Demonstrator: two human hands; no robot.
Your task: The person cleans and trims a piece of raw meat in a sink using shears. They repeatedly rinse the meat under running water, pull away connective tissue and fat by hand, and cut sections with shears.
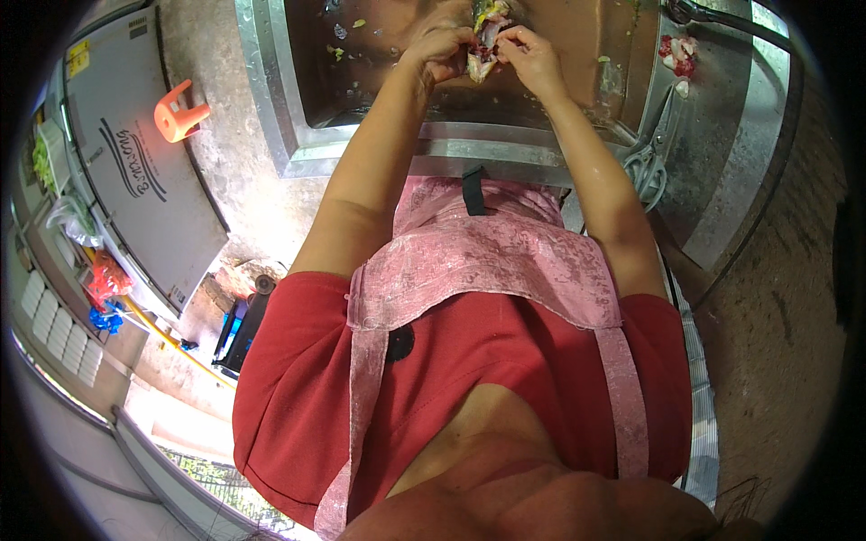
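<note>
Over a metal sink [440, 133] filled with brownish water, my left hand [443, 54] grips a piece of raw meat [486, 40], which looks like part of a poultry carcass, pale and yellow with red inside. On the other side of the piece, my right hand [530, 57] has its thumb and fingers pinched together at the red part; whether it holds a bit of it cannot be told. Scissors [649, 169] with grey handles lie on the sink's right edge, blades pointing away. Beyond their tips sits a small heap of red and whitish scraps [678, 55].
A dark tap or hose [731, 26] crosses the far right corner of the steel counter [717, 155]. Small green and pale bits float in the water. On the left are an orange plastic stool [180, 113] and a large grey chest freezer [142, 162].
</note>
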